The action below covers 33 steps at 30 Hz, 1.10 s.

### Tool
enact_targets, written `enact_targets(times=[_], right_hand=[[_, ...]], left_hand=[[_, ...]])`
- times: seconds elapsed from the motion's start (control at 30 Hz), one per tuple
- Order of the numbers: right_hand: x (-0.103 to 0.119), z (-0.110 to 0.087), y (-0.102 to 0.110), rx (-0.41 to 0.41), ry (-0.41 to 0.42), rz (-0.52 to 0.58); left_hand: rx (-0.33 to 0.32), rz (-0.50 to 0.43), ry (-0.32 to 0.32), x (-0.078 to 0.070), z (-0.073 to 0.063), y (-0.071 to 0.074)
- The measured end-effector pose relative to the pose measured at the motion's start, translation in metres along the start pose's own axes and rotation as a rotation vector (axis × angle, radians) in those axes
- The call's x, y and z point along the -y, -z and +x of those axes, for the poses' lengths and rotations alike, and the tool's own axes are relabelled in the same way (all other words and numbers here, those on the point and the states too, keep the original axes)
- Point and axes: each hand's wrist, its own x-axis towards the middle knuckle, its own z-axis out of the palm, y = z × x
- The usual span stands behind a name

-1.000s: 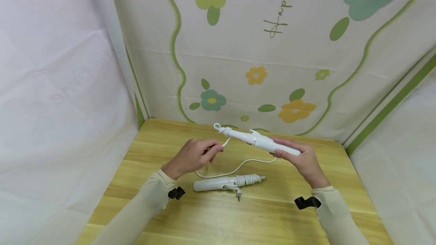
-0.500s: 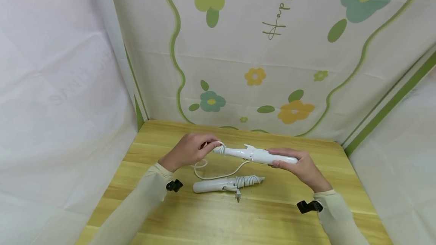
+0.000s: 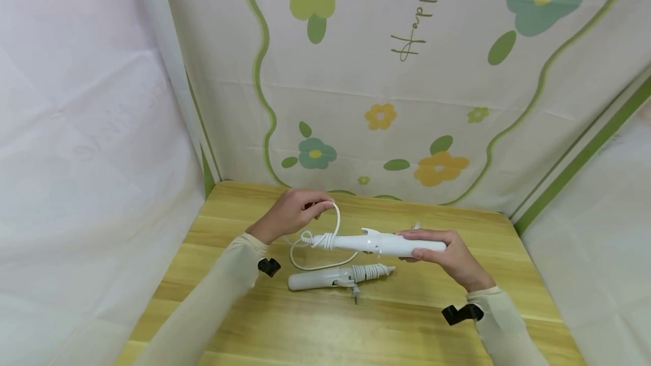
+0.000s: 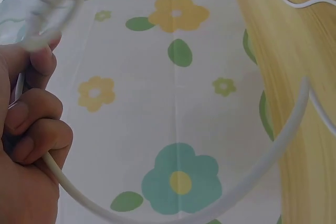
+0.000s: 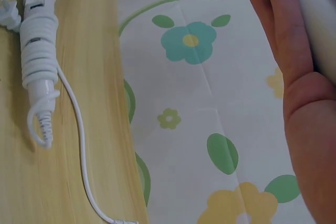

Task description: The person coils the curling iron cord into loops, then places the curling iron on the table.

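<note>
A white curling iron [image 3: 396, 243] is held nearly level above the table by my right hand [image 3: 450, 250], which grips its thick end. Its narrow end has a few turns of white cord [image 3: 325, 241] around it. My left hand [image 3: 300, 210] pinches that cord just above the narrow end, and a loop arcs from the fingertips down to the turns. In the left wrist view the cord [image 4: 236, 195] sweeps in a wide curve from the curled fingers. A second white curling iron [image 3: 317, 279] lies in front, its cord wound tightly around it.
The held iron's loose cord trails over the wooden table [image 3: 396, 332], and its plug [image 3: 416, 226] lies behind my right hand. The second iron's plug [image 3: 356, 293] points toward me. A flower-patterned cloth [image 3: 346, 72] stands at the table's back edge, with pale cloth at both sides.
The held iron has come down and levelled out. My left hand first moved right to the narrow end, then rose, drawing the cord around it into a loop. The second iron stays put.
</note>
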Motion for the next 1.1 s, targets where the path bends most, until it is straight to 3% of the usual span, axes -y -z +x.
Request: enact_targets(times=[0.23, 0.4, 0.47, 0.57, 0.67, 0.8, 1.1], right_hand=[[0.001, -0.004, 0.001, 0.013, 0.074, 0.078], [0.006, -0.007, 0.002, -0.033, 0.084, 0.108], [0.007, -0.006, 0.003, -0.063, 0.098, 0.112], [0.007, -0.005, 0.002, -0.098, 0.124, 0.125], [0.007, -0.004, 0.0, -0.146, 0.144, 0.153], [0.005, 0.0, -0.003, -0.23, 0.152, 0.158], [0.0, 0.009, -0.009, -0.366, 0.116, -0.013]], left_hand=[[0.049, -0.117, 0.054, 0.007, -0.001, -0.016], [0.064, -0.192, 0.016, 0.011, -0.008, -0.031], [0.078, -0.212, 0.042, 0.009, -0.011, -0.037], [0.112, -0.254, 0.132, 0.005, -0.016, -0.043], [0.142, -0.236, 0.177, -0.001, -0.017, -0.049], [0.115, -0.192, 0.156, -0.008, -0.016, -0.054], [0.069, -0.042, 0.146, -0.014, -0.023, -0.057]])
